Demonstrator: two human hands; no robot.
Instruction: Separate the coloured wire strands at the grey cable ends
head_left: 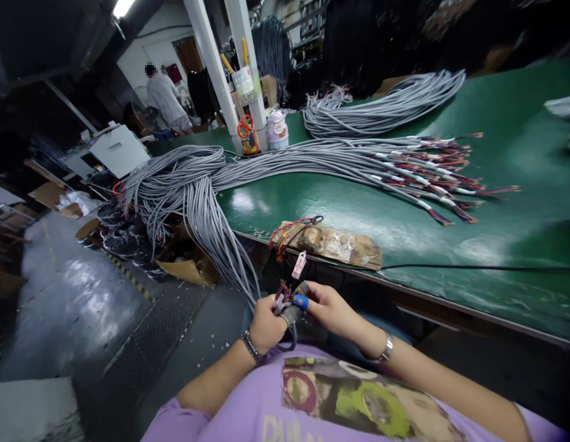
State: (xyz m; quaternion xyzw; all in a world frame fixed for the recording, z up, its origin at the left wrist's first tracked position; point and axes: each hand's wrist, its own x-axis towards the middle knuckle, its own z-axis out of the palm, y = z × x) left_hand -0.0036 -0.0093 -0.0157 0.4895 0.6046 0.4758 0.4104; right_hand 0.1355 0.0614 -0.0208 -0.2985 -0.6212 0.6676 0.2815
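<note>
Low in front of my body, my left hand (266, 322) is closed round the end of a grey cable, where thin coloured wires (281, 291) fan out. My right hand (328, 307) meets it from the other side, its fingers pinched at the wires; blue tape (301, 301) wraps a fingertip. What exactly lies between the right fingers is too small to make out. Just beyond the hands, a pale pink tag-like piece (299, 265) is at the table edge. A bundle of grey cables (225, 227) hangs over the edge to the left.
On the green table (510, 239), a wooden block (344, 244) lies at the front edge with a black cord. Grey cables (312, 156) with stripped coloured ends stretch across; a coiled bundle (381, 110) lies behind. A cardboard box (188, 264) stands below. Another person (165, 101) is far back.
</note>
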